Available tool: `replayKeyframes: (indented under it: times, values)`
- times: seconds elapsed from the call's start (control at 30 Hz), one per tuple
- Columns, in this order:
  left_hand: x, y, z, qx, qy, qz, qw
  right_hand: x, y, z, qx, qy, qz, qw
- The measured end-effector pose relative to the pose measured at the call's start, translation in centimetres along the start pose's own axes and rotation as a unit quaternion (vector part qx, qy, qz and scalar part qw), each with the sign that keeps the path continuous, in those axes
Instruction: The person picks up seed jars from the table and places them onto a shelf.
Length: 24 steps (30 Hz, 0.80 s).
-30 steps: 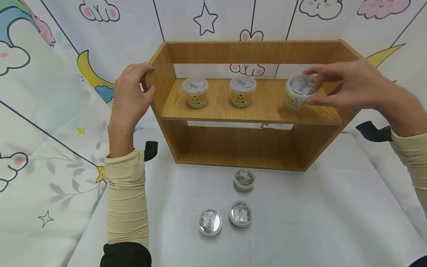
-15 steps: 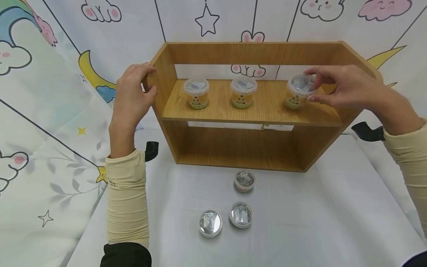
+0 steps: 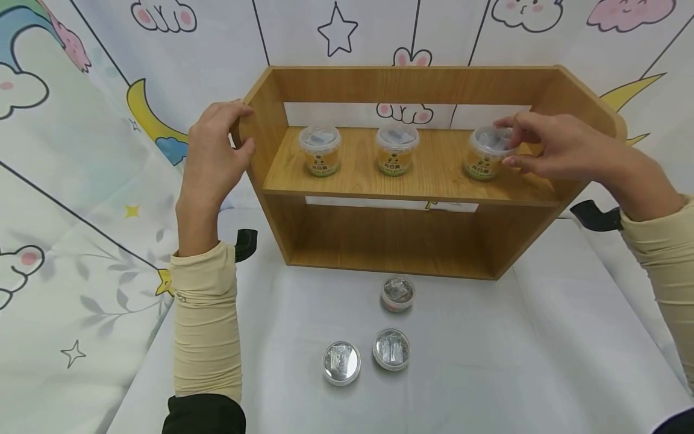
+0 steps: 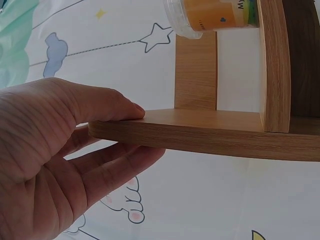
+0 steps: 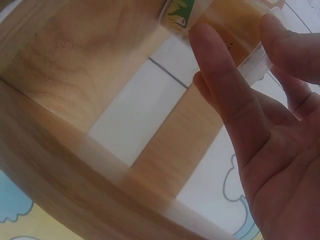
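My left hand [image 3: 217, 150] grips the left side panel [image 4: 210, 137] of a two-tier wooden shelf [image 3: 358, 193], its thumb on the inner face and fingers outside. At the right end of the upper tier, my right hand [image 3: 575, 147] holds a small lidded plastic tub [image 3: 481, 164] with a yellow label, thumb and fingers around its lid. This tub stands nearly upright at the board. Further left on that tier stand two matching tubs, the middle tub [image 3: 396, 160] and the left tub [image 3: 322, 160]. The right wrist view shows the held tub [image 5: 235, 25] between the fingers.
Three small tubs with silvery lids rest on the white cloth [image 3: 488, 349] before the shelf: a near-left tub [image 3: 341, 363], a second tub [image 3: 391, 349] and one tub [image 3: 397, 294] close to the shelf's front edge. Behind hangs a cartoon-printed cloth [image 3: 206, 48].
My right hand and the tub in it have shifted slightly right and down on the upper tier. The left hand stays on the side panel.
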<state>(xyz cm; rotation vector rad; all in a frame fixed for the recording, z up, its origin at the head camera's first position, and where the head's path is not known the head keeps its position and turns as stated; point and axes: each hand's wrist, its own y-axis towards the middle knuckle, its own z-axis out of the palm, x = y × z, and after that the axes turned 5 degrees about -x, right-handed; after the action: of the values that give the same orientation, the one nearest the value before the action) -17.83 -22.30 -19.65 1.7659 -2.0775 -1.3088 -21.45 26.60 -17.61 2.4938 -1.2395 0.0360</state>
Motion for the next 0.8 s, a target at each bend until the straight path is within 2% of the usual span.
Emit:
replayKeyframes:
  times: [0.33,0.47,0.8]
  values:
    - [0.2,0.0,0.1,0.0,0.01,0.0,0.9999,-0.3,0.1,0.0,0.022,0.001,0.026,0.999]
    - [0.1,0.0,0.0,0.0,0.005,0.002,1.0,-0.1,0.3,-0.2,0.026,-0.017,0.03,0.999]
    - [0.1,0.1,0.0,0.002,0.01,0.001,0.9999,0.6,-0.5,-1.7,-0.014,-0.031,0.046,0.998]
